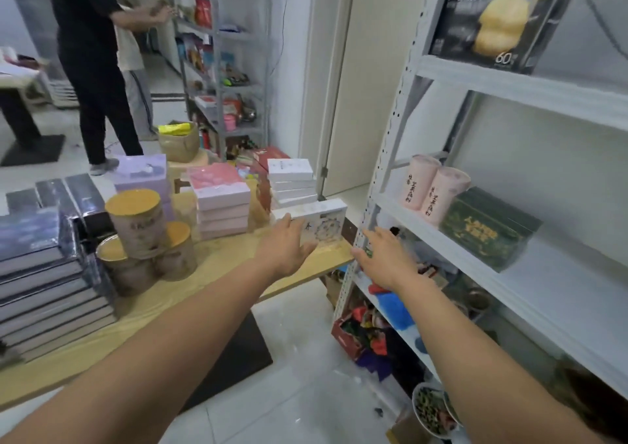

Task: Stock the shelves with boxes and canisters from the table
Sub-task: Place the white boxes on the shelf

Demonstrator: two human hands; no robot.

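Note:
A white box with a pale printed front lies at the right end of the wooden table. My left hand touches its left front side, fingers apart. My right hand hovers open just right of the box, beside the shelf's white upright. Three beige canisters with orange lids stand stacked on the table. On the middle shelf board stand two pink canisters and a green box. A black box sits on the top shelf.
Stacks of dark boxes, pink boxes, white boxes and a lilac box fill the table. Two people stand at a grey shelf in the back. Bags and bowls crowd the lower shelves.

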